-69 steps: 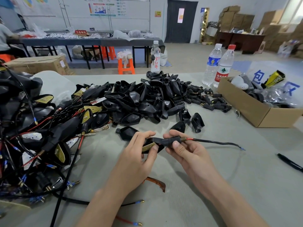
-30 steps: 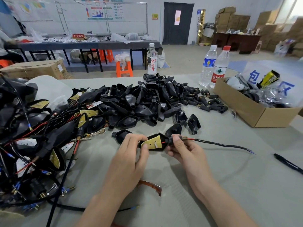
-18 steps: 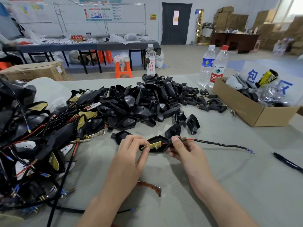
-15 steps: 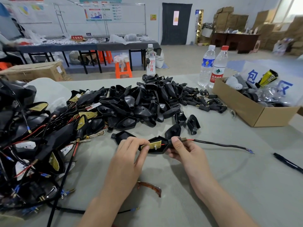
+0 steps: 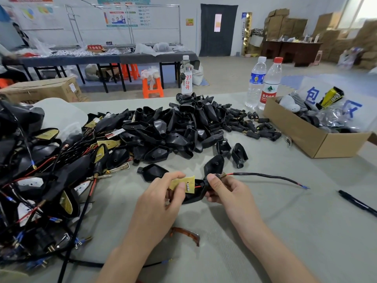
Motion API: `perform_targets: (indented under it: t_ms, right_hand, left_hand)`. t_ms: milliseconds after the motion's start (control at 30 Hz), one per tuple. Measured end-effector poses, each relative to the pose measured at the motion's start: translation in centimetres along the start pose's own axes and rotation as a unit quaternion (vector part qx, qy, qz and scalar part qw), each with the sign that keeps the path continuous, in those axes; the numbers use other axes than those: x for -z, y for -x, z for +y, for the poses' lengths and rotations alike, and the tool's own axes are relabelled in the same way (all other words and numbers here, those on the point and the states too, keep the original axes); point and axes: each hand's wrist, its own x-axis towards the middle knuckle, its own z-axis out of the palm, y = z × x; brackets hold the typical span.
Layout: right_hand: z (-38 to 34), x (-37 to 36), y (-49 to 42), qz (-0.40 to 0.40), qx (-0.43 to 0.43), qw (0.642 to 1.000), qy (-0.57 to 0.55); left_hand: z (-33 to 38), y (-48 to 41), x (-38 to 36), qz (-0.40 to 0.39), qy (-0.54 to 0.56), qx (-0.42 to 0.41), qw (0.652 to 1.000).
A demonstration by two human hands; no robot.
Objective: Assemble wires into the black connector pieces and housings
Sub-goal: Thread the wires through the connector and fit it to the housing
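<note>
Left of the cardboard box (image 5: 293,129), just above the tabletop (image 5: 285,221), the left hand (image 5: 161,201) pinches a yellow board (image 5: 182,183) sitting in a black housing (image 5: 193,198). The right hand (image 5: 226,190) grips the housing's neck, and its wire (image 5: 265,176) trails toward the box. The box holds clear bags of parts (image 5: 334,119) and a white object (image 5: 288,104).

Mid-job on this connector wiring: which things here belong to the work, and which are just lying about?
For the job: left hand pinching the yellow board; right hand gripping the black housing; the wire; the pile of loose housings; the wired assemblies on the left.
Lying about: water bottles; cardboard box; pen; amber strip.
</note>
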Motion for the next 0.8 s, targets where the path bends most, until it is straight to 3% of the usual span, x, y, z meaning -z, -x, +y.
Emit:
perform_targets:
  t_ms: [800]
  right_hand:
    - [0.17, 0.10, -0.18, -0.007, -0.001, 1.000, -0.012]
  left_hand:
    - [-0.40, -0.16, -0.13, -0.034, 0.037, 0.037, 0.998]
